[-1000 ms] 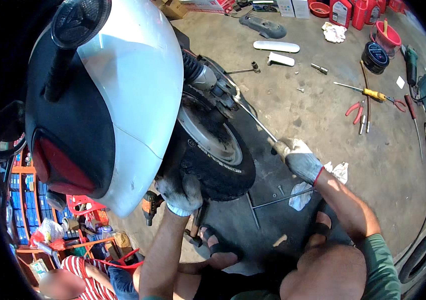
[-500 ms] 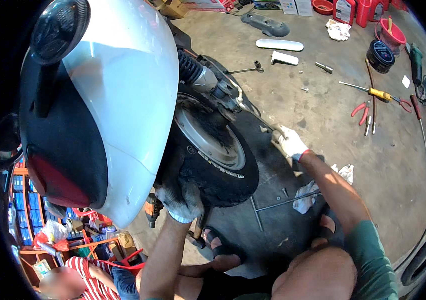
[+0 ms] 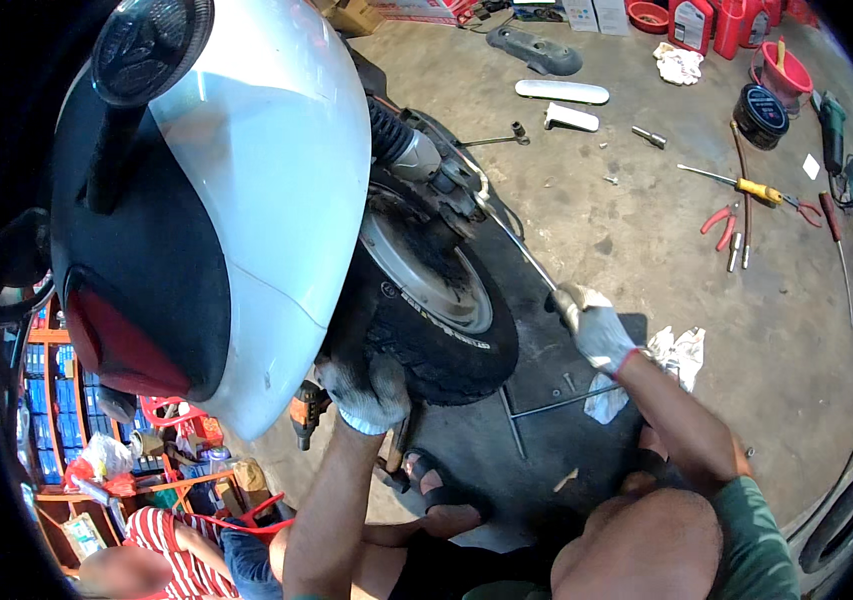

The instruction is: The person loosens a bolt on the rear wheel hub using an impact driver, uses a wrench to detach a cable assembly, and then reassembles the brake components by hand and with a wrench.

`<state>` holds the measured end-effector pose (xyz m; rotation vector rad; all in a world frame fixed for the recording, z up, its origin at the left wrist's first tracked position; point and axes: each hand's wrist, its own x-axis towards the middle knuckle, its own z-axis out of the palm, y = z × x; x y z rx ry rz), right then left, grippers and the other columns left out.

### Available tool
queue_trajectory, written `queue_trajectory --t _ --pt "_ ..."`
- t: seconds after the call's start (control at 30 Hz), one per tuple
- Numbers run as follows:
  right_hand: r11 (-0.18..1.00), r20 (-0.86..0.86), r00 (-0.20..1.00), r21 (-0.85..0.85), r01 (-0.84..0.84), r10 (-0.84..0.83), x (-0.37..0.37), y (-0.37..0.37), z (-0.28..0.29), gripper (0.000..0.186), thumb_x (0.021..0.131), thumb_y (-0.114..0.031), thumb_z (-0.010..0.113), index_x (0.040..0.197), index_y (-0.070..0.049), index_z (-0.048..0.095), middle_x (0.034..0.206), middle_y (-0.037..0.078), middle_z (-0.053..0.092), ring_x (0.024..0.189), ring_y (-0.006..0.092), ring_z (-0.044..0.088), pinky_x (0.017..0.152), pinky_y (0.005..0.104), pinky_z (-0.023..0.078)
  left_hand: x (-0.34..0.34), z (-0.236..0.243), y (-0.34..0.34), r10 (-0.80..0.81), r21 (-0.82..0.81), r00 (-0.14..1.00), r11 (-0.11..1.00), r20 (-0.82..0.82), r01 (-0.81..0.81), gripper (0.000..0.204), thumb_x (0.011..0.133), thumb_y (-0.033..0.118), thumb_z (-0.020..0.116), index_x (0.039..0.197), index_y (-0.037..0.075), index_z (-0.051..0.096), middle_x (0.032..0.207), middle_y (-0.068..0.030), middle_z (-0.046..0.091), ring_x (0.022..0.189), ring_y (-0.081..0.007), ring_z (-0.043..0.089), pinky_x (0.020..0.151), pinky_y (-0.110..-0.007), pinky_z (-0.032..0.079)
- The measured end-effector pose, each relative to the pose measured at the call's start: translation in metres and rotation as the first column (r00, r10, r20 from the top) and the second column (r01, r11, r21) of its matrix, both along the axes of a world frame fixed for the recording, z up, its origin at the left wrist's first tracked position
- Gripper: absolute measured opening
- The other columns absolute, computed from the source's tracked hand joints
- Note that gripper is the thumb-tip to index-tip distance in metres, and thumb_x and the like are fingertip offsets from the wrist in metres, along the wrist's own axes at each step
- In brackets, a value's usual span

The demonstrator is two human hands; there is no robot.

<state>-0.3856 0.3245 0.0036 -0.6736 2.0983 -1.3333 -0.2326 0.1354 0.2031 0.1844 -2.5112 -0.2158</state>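
A knit-gloved right hand (image 3: 594,322) clasps a slim silver metal bar (image 3: 523,247).
The bar slants up to fittings beside a white-and-black scooter's (image 3: 281,225) black rubber tyre (image 3: 451,368); the grey-white gloved left hand (image 3: 364,390) lies against that tyre (its grip cannot be told).

Stained concrete floor (image 3: 646,270) in bright light, orange-framed shelving (image 3: 49,337) at lower left.

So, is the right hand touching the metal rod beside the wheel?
Touching. The head view shows the gloved right hand closed around the near end of the metal rod.
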Motion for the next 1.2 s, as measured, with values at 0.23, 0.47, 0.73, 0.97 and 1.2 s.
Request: queue_trajectory --t 0.23,0.47,0.73,0.97,1.2 --pt "0.996 0.083 0.995 -0.055 0.068 -0.064 0.007 0.017 0.021 0.030 0.095 -0.021 0.052 0.117 -0.002 0.059 0.100 0.023 0.065 0.096 0.0369 0.062 0.080 0.0395 0.048 0.000 -0.007 -0.005 0.026 0.156 0.999 0.988 -0.031 -0.020 0.054 0.070 0.019 0.055 0.115 -0.008 0.062 0.122 -0.0250 0.058 0.122 -0.0362 0.048 0.108 -0.040 0.029" --pt "0.981 -0.056 0.996 -0.180 0.064 -0.075 -0.010 -0.006 -0.075 0.025 0.093 -0.016 0.052 0.114 -0.003 0.060 0.102 0.020 0.064 0.098 0.0368 0.060 0.085 0.0380 0.047 -0.001 -0.007 -0.001 -0.007 0.171 1.000 0.985 0.004 0.006 0.054 0.087 0.033 0.052 0.122 -0.009 0.054 0.119 -0.0228 0.059 0.114 -0.0328 0.054 0.099 -0.040 0.039" --pt "0.971 -0.136 0.990 -0.238 0.011 -0.044 -0.042 -0.029 -0.095 0.025 0.091 -0.012 0.052 0.113 -0.005 0.060 0.101 0.018 0.064 0.097 0.0318 0.061 0.084 0.0354 0.047 0.005 -0.005 -0.001 0.086 -0.005 0.987 0.996 0.138 -0.086 0.054 0.092 0.035 0.047 0.125 -0.008 0.050 0.126 -0.0224 0.054 0.117 -0.0339 0.051 0.103 -0.041 0.036" --pt "0.956 -0.067 0.997 -0.293 0.008 -0.029 -0.039 -0.041 -0.094 0.024 0.090 -0.010 0.055 0.112 -0.001 0.060 0.099 0.020 0.063 0.095 0.0329 0.062 0.082 0.0356 0.048 0.015 -0.007 -0.009 0.213 -0.204 0.969 0.961 0.121 -0.186 0.057 0.088 0.038 0.056 0.127 -0.003 0.050 0.130 -0.0183 0.051 0.125 -0.0323 0.043 0.109 -0.042 0.027" --pt "0.939 -0.032 0.999 -0.344 0.017 -0.029 -0.037 -0.040 -0.108 0.024 0.091 -0.011 0.055 0.112 -0.001 0.060 0.094 0.019 0.062 0.092 0.0292 0.062 0.079 0.0347 0.047 0.007 -0.014 -0.004 0.063 0.164 0.996 0.985 -0.060 -0.053 0.051 0.084 0.033 0.063 0.118 -0.005 0.058 0.121 -0.0217 0.057 0.115 -0.0303 0.054 0.099 -0.038 0.043"
